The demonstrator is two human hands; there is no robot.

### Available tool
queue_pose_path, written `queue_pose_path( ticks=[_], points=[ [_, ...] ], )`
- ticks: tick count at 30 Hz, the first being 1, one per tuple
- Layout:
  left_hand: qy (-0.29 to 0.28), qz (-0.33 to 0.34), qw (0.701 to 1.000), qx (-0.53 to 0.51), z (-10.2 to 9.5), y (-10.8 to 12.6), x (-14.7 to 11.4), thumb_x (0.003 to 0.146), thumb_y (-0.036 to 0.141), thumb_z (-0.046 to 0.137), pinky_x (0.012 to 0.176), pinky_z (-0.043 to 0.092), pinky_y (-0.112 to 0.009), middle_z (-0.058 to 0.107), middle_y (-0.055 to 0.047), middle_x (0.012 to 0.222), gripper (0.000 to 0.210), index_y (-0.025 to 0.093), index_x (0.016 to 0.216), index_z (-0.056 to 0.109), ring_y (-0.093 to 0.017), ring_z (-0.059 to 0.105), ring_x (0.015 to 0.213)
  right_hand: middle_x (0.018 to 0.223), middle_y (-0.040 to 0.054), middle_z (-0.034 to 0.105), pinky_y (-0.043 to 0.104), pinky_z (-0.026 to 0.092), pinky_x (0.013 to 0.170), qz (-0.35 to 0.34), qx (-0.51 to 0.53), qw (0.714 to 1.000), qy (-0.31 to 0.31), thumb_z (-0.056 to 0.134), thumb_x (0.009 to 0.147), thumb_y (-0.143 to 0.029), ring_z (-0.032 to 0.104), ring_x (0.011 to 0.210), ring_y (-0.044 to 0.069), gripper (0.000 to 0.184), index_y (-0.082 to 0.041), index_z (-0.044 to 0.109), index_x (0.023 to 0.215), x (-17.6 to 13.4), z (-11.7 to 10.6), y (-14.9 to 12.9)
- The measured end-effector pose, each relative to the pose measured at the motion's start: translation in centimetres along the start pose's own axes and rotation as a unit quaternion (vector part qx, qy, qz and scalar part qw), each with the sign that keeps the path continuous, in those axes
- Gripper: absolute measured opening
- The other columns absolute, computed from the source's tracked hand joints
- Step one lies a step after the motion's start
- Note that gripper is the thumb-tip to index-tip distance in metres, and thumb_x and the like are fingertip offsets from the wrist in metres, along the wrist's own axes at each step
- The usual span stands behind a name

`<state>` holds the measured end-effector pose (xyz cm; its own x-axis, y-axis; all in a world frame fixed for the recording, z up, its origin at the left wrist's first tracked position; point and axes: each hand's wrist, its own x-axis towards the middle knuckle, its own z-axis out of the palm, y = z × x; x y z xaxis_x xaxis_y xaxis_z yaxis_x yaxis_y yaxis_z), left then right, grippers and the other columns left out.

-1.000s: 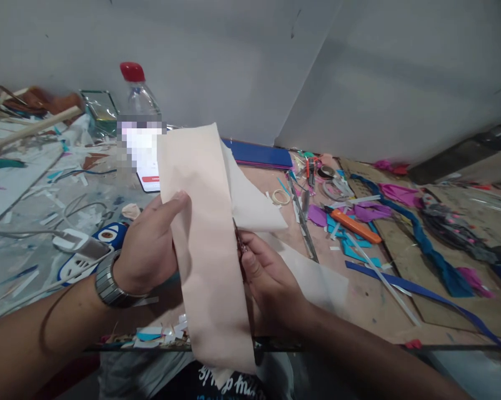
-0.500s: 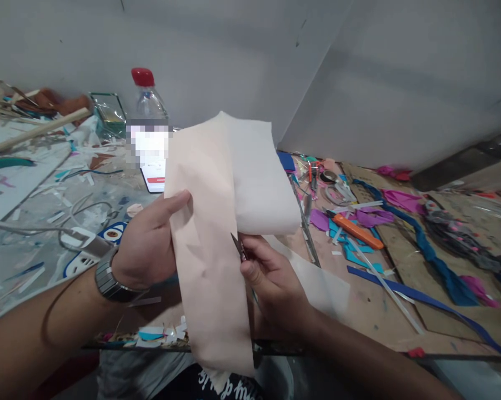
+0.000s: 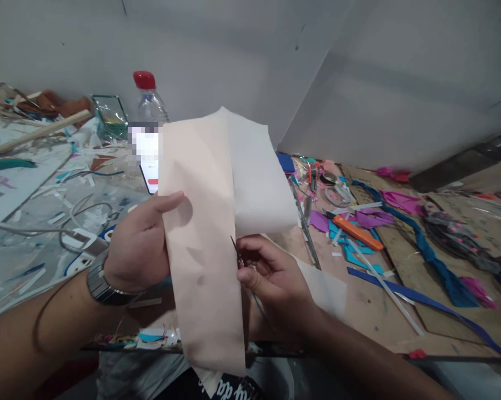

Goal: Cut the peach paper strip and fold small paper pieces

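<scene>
A long pale-peach sheet, creased and with a white underside, hangs upright in front of me. My left hand, with a metal watch on the wrist, grips its left edge, thumb on the near face and fingers hidden behind. Dark-bladed scissors are in my right hand, their blades at the sheet's right edge. Just above them a white flap of the sheet bends away to the right. The scissors' handles are mostly covered by my fingers.
Behind the sheet stand a clear bottle with a red cap and a lit phone. To the right lie an orange utility knife, a blue strip and coloured scraps. A white cable and green-handled pliers are at left.
The sheet and my left hand have shifted slightly left. The scissors' blades look closer together and sit a little lower along the edge.
</scene>
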<state>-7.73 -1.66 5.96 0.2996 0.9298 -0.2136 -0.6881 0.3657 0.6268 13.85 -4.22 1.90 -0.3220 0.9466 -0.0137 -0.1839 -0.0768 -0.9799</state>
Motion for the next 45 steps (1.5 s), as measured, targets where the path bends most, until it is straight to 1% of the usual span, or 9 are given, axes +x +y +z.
queue_pose_path(
  ticks=[7, 12, 15, 22, 29, 32, 35, 40, 45],
  points=[
    [0.103, 0.084, 0.989, 0.060, 2.2, 0.3, 0.1, 0.085, 0.014, 0.064, 0.092, 0.062, -0.052, 0.079, -0.010, 0.111, 0.051, 0.016, 0.136, 0.062, -0.035, 0.075, 0.103, 0.098, 0.0012, 0.073, 0.028, 0.052, 0.083, 0.023, 0.027, 0.999, -0.004, 0.093, 0.074, -0.043, 0.066, 0.091, 0.016, 0.040, -0.027, 0.076, 0.107, 0.1, -0.1, 0.1],
    [0.128, 0.124, 0.979, 0.103, 2.3, 0.0, 0.2, 0.083, 0.010, 0.065, 0.094, 0.061, -0.047, 0.075, -0.009, 0.125, 0.063, 0.023, 0.145, 0.056, -0.032, 0.074, 0.110, 0.105, 0.0036, 0.073, 0.030, 0.054, 0.087, 0.022, 0.046, 0.999, 0.012, 0.093, 0.074, -0.044, 0.067, 0.095, 0.018, 0.043, -0.027, 0.079, 0.110, 0.1, 0.1, -0.2],
    [0.143, 0.144, 0.974, 0.105, 2.2, -0.2, 0.2, 0.083, 0.011, 0.067, 0.093, 0.062, -0.046, 0.074, -0.008, 0.128, 0.066, 0.027, 0.146, 0.054, -0.032, 0.072, 0.113, 0.102, 0.0033, 0.074, 0.028, 0.055, 0.080, 0.020, 0.068, 0.997, 0.008, 0.090, 0.077, -0.045, 0.068, 0.089, 0.016, 0.037, -0.027, 0.080, 0.108, 0.2, 0.3, -0.6],
    [0.132, 0.182, 0.970, 0.093, 2.1, -0.8, 0.3, 0.082, 0.009, 0.067, 0.086, 0.065, -0.042, 0.074, -0.005, 0.130, 0.069, 0.032, 0.146, 0.054, -0.032, 0.073, 0.113, 0.091, 0.0020, 0.074, 0.027, 0.055, 0.068, 0.044, 0.079, 0.996, 0.021, 0.091, 0.074, -0.048, 0.065, 0.076, 0.014, 0.041, -0.027, 0.079, 0.107, 0.3, 0.7, -0.2],
    [0.125, 0.175, 0.970, 0.112, 1.7, -1.3, 0.5, 0.082, 0.013, 0.070, 0.082, 0.065, -0.043, 0.074, -0.004, 0.131, 0.073, 0.035, 0.149, 0.052, -0.033, 0.074, 0.110, 0.099, 0.0032, 0.075, 0.029, 0.056, 0.082, 0.034, 0.085, 0.994, 0.053, 0.096, 0.069, -0.042, 0.067, 0.090, 0.016, 0.041, -0.026, 0.081, 0.104, 0.5, 0.7, 0.1],
    [0.126, 0.178, 0.970, 0.112, 1.7, -1.4, 0.5, 0.083, 0.012, 0.068, 0.089, 0.064, -0.043, 0.074, -0.004, 0.131, 0.072, 0.035, 0.149, 0.051, -0.031, 0.073, 0.113, 0.098, 0.0042, 0.073, 0.028, 0.056, 0.069, 0.035, 0.058, 0.996, 0.052, 0.095, 0.069, -0.044, 0.066, 0.081, 0.016, 0.041, -0.025, 0.083, 0.103, 0.6, 0.6, -0.2],
    [0.136, 0.186, 0.968, 0.105, 1.8, -1.4, 0.5, 0.084, 0.010, 0.065, 0.086, 0.064, -0.039, 0.075, -0.004, 0.126, 0.069, 0.032, 0.149, 0.053, -0.027, 0.074, 0.110, 0.093, 0.0033, 0.070, 0.026, 0.050, 0.056, 0.048, 0.048, 0.997, 0.045, 0.093, 0.071, -0.046, 0.060, 0.070, 0.013, 0.041, -0.024, 0.083, 0.105, 0.6, 0.7, -0.5],
    [0.151, 0.172, 0.968, 0.100, 2.0, -1.5, 0.4, 0.086, 0.008, 0.063, 0.091, 0.064, -0.041, 0.076, -0.001, 0.126, 0.067, 0.034, 0.147, 0.054, -0.028, 0.072, 0.115, 0.094, 0.0042, 0.072, 0.027, 0.051, 0.067, 0.052, 0.081, 0.995, 0.038, 0.092, 0.071, -0.048, 0.062, 0.082, 0.016, 0.042, -0.024, 0.084, 0.106, 0.6, 1.0, -0.4],
    [0.138, 0.171, 0.972, 0.089, 1.9, -1.6, 0.3, 0.086, 0.007, 0.063, 0.082, 0.065, -0.033, 0.077, -0.001, 0.124, 0.065, 0.034, 0.145, 0.057, -0.023, 0.074, 0.103, 0.083, 0.0008, 0.067, 0.025, 0.044, 0.058, 0.085, 0.119, 0.988, 0.044, 0.093, 0.071, -0.047, 0.054, 0.066, 0.012, 0.040, -0.023, 0.083, 0.101, 0.4, 1.3, -0.1]
  ],
)
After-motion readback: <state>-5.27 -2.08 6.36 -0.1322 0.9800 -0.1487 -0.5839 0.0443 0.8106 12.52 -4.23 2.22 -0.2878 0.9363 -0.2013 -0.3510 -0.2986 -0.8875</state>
